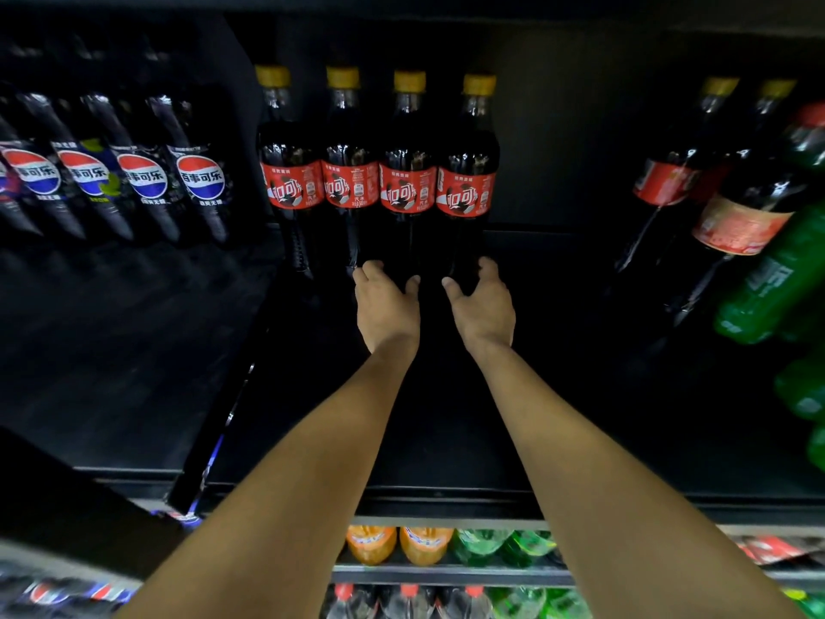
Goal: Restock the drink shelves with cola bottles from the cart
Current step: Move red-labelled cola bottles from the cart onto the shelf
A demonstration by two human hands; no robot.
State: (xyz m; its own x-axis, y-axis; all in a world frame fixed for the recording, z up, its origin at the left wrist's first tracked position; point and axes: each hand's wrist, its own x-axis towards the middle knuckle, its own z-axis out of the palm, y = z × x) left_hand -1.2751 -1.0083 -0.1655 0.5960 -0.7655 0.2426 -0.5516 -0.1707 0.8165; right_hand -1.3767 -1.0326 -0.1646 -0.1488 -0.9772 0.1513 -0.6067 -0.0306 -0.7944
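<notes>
A row of several cola bottles with yellow caps and red labels stands upright at the back of the dark shelf (446,440). My left hand (386,308) curls its fingers and thumb round the base of the third cola bottle (407,189). My right hand (484,308) does the same round the base of the fourth cola bottle (466,192), at the row's right end. Both arms reach straight in over the shelf floor. The bottle bases are dark and hard to make out.
Black Pepsi bottles (143,180) fill the shelf section to the left. Two more cola bottles (660,180) and green soda bottles (768,283) stand at the right. A gap of dark shelf lies between the row and those. Orange and green bottles (419,545) sit on the shelf below.
</notes>
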